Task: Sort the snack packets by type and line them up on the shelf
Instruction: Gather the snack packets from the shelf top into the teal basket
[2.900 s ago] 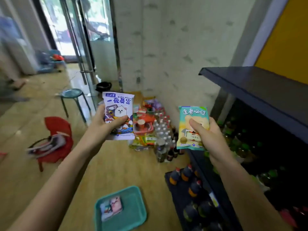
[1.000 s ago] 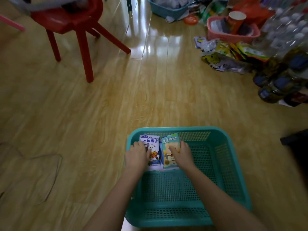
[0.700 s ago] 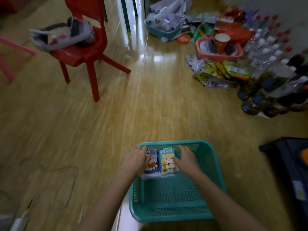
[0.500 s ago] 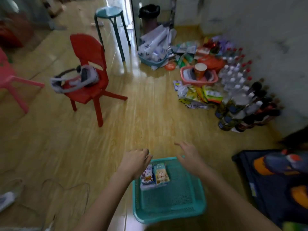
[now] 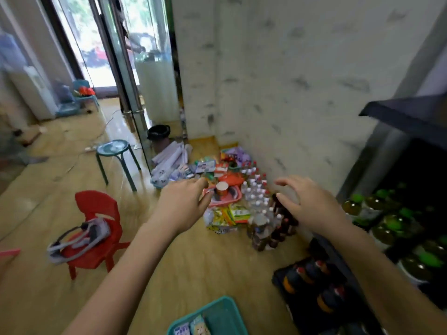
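Raised side by side over the glossy wood-grain laminate floor (image 5: 193, 262), the left hand (image 5: 180, 206) and the right hand (image 5: 312, 204) are seen empty, with fingers loosely spread and nothing gripped. At the bottom edge, the teal plastic mesh basket (image 5: 225, 317) is cut off by the frame. In its left end, the white-and-blue glossy snack packet (image 5: 181, 330) and the pale green snack packet (image 5: 199, 328) are laid flat, touching edge to edge. The dark flat-topped shelf (image 5: 406, 114) is seen at the right, with round green-capped bottles (image 5: 387, 223) packed on a lower tier. Beyond the hands, shiny yellow and green packets (image 5: 225, 216) are heaped beside a pink plastic basket (image 5: 225, 197). Half a second earlier, both hands were held just over the teal basket. They are now lifted well clear of it, and the two packets are left lying where they were.
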